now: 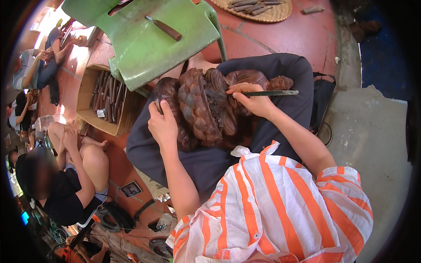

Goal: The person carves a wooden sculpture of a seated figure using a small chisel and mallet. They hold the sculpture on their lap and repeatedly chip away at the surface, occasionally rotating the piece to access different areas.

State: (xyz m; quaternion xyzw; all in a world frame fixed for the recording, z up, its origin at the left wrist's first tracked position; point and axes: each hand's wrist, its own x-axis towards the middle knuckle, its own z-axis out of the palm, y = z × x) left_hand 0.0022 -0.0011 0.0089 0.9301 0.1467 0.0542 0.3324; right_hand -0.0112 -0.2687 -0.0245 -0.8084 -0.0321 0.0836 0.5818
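A dark brown carved wooden statue [197, 105] lies on its side across my lap, over dark cloth. Its small head with knobbly hair points right, and a broad band of carved petals faces left. My left hand [163, 124] grips the statue's left end, thumb and fingers pressed on the wood. In my right hand [253, 101] is a thin, flat metal tool [277, 93], pinched between thumb and fingers. The tool's long end sticks out to the right, below the statue's head. Its working tip is hidden by my fingers, close to the carved folds.
A green plastic chair [144, 48] stands ahead, with a wooden-handled chisel [164, 28] on its seat. Left of it sits a cardboard box [83, 105] of wooden-handled tools. A round woven tray [263, 17] holds more. Several people sit at left; a phone [131, 189] lies on the tiles.
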